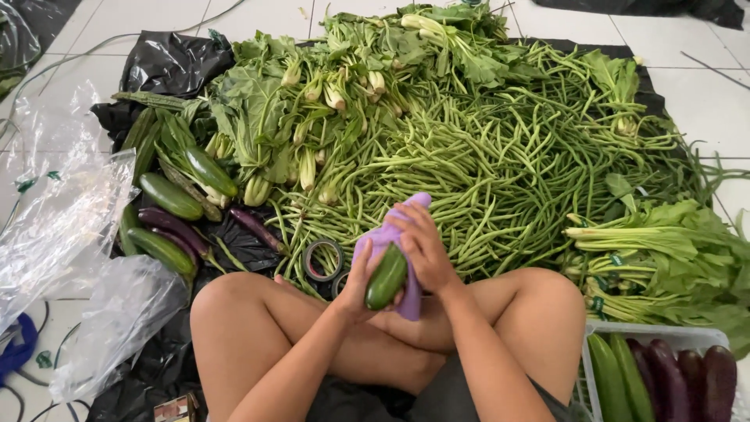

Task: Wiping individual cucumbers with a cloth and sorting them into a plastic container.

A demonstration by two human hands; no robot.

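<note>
- Left hand: closed around a short green cucumber, holding it tilted above the person's crossed legs.
- Right hand: fingers curled, pressing a purple cloth against the upper end of the cucumber; the cloth also hangs behind it.
- Directly ahead of the hands: two rolls of tape lying on a black plastic sheet spread over the white tiled floor.
- On the sheet: a large heap of long beans at centre, leafy greens beyond it, further bundled greens at right.
- Left of the sheet: loose cucumbers and purple eggplants lying together.
- Far left: clear plastic bags on the floor.
- Lower right: a white basket holding cucumbers and eggplants side by side.
</note>
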